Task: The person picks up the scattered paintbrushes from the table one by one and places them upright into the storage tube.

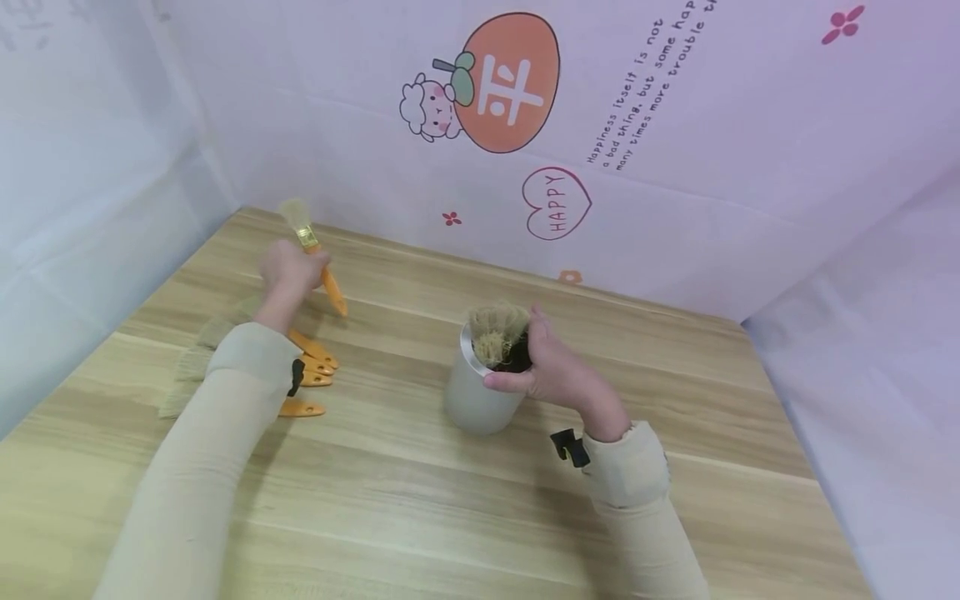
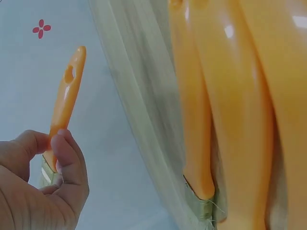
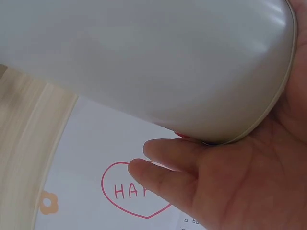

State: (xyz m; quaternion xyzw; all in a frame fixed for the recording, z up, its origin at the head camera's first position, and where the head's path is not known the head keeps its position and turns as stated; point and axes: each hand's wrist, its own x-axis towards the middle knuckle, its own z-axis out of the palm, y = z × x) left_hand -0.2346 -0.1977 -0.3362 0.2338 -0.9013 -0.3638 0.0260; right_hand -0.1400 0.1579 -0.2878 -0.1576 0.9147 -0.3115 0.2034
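Note:
My left hand (image 1: 288,271) pinches an orange-handled brush (image 1: 333,293) near its metal ferrule and holds it above the table, bristles pointing away. In the left wrist view the fingers (image 2: 57,177) grip the same brush (image 2: 67,96). My right hand (image 1: 551,367) grips the rim of a grey cylindrical cup (image 1: 472,400), thumb on the near side. Several brushes (image 1: 495,329) stand bristles-up inside it. In the right wrist view the cup (image 3: 144,57) lies against my palm (image 3: 249,182).
Several more orange-handled brushes (image 1: 311,367) lie side by side on the wooden table (image 1: 420,517) under my left forearm; their handles (image 2: 230,96) fill the left wrist view. A printed wall (image 1: 555,204) closes off the back and sides.

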